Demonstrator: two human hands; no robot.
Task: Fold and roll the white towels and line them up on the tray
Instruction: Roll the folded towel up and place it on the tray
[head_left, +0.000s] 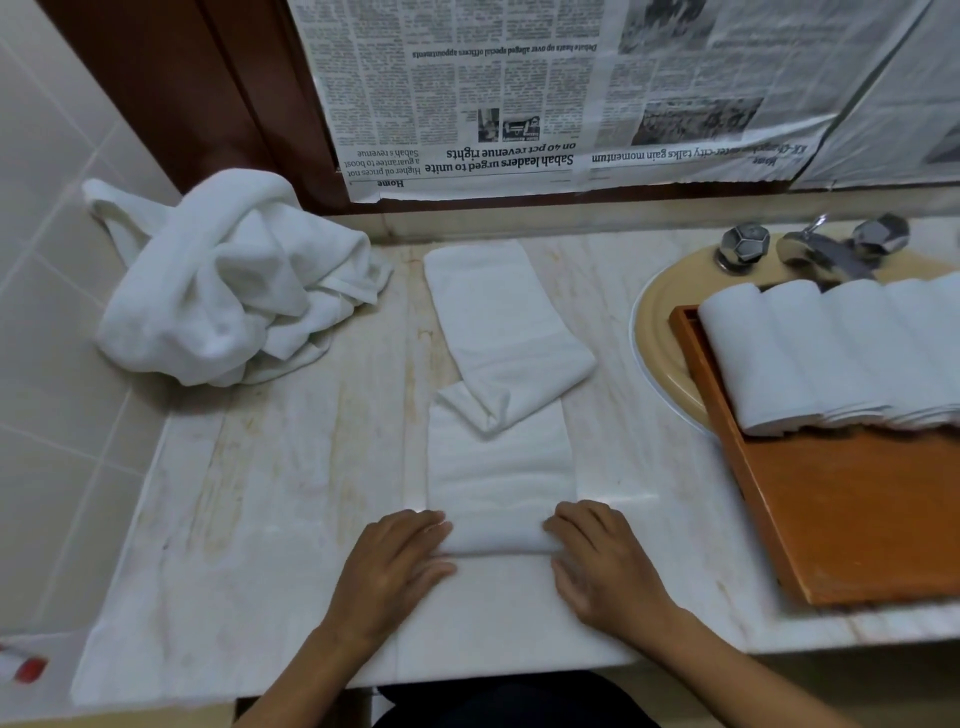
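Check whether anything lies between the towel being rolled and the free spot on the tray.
Nothing visible does. The towel, with the left hand and right hand at its rolled near end, is separated from the wooden tray only by bare marble counter. The rolled towels fill the tray's far part; its near part is bare.

Left grip (395, 564) & right grip (602, 564) are bare hands. Left forearm (311, 670) & right forearm (737, 660) bare too, right to the frame edge. Betw. the arms, low in view, a dark, near-black garment (519, 701) covers the body. Plain fabric, matte-looking, too dim to tell seams, print or what sort of clothing.
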